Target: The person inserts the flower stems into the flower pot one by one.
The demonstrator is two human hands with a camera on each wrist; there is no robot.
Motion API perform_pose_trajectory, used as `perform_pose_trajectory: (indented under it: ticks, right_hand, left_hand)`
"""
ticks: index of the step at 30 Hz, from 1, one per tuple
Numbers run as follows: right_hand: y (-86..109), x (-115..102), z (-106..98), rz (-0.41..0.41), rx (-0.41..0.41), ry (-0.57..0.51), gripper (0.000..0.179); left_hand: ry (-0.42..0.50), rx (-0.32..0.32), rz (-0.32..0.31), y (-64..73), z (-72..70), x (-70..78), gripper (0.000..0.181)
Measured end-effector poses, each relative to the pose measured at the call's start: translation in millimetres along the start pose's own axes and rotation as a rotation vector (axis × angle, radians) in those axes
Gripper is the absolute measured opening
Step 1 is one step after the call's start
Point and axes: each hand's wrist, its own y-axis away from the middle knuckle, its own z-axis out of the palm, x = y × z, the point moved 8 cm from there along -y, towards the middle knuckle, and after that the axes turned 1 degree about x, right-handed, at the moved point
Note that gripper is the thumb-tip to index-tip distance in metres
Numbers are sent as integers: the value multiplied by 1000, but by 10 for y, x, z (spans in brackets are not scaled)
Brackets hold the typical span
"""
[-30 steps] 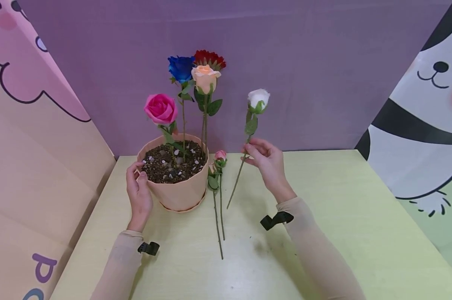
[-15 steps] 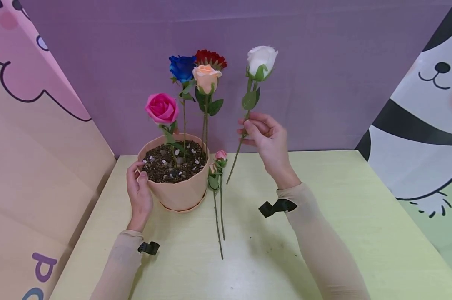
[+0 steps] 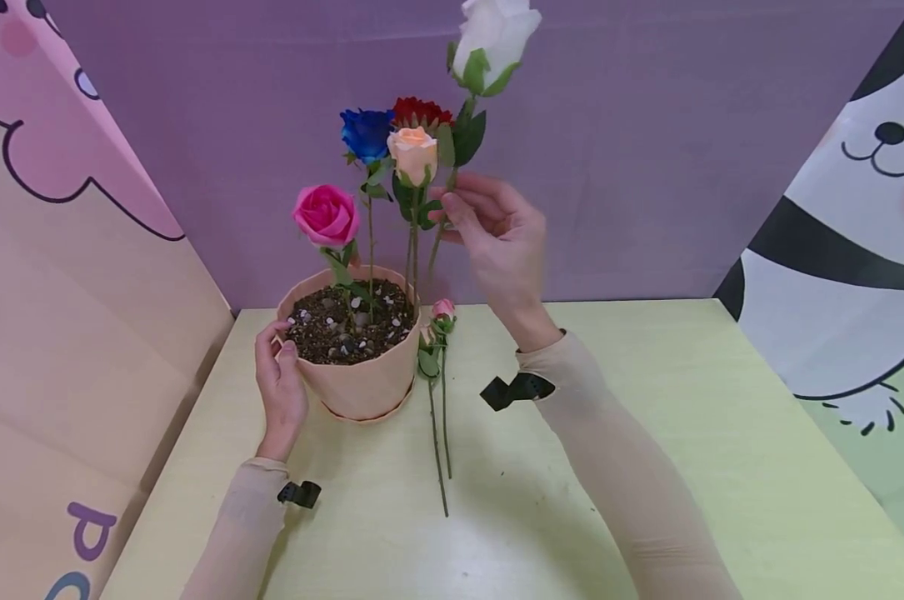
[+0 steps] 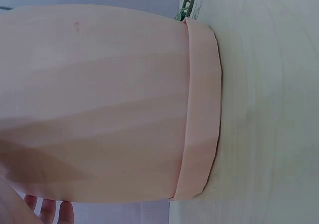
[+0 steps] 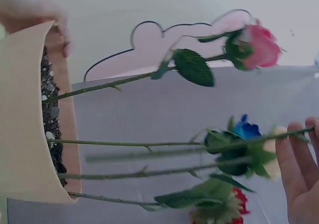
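My right hand (image 3: 507, 246) pinches the green stem of a white rose (image 3: 494, 46), held upright and slightly tilted near the pot's right rim. In the right wrist view the rose's stem (image 5: 279, 135) runs from the fingers toward the pot, its blurred lower end apart from the soil (image 5: 52, 114). My left hand (image 3: 281, 396) holds the left side of the peach flowerpot (image 3: 362, 392), thumb on the outer wall. Planted there are a pink rose (image 3: 327, 215), a blue rose (image 3: 367, 135), a peach rose (image 3: 413, 155) and a red flower (image 3: 420, 112).
Two small pink-budded stems (image 3: 442, 417) lie on the pale table (image 3: 646, 400) right of the pot. A purple backdrop (image 3: 631, 167) stands behind, with cartoon panels at both sides. The pot sits in a shallow saucer (image 4: 203, 109).
My right hand has raised the white rose, then brought it left toward the pot, beside the peach rose. My left hand stays at the pot.
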Motion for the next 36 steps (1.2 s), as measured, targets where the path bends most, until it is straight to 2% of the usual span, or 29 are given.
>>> perform_pose_trajectory:
  ticks: [5, 12, 18, 26, 31, 36]
  right_hand:
    - [-9, 96, 211, 4, -20, 41, 22]
    - [66, 370, 445, 44, -75, 104, 22]
    - [177, 580, 556, 50, -109, 217, 23]
    - [296, 771, 633, 57, -171, 279, 25]
    - [387, 805, 678, 25, -210, 375, 23]
    - [411, 740, 750, -66, -248, 434, 21]
  left_hand:
    - [-2, -5, -17, 3, 16, -16, 36]
    - [-6, -10, -31, 9, 19, -20, 36]
    - [-3, -6, -32, 12, 23, -13, 36]
    - [4, -6, -31, 4, 28, -19, 36]
    - [3, -4, -24, 5, 18, -20, 36]
    - [0, -6, -24, 3, 8, -17, 36]
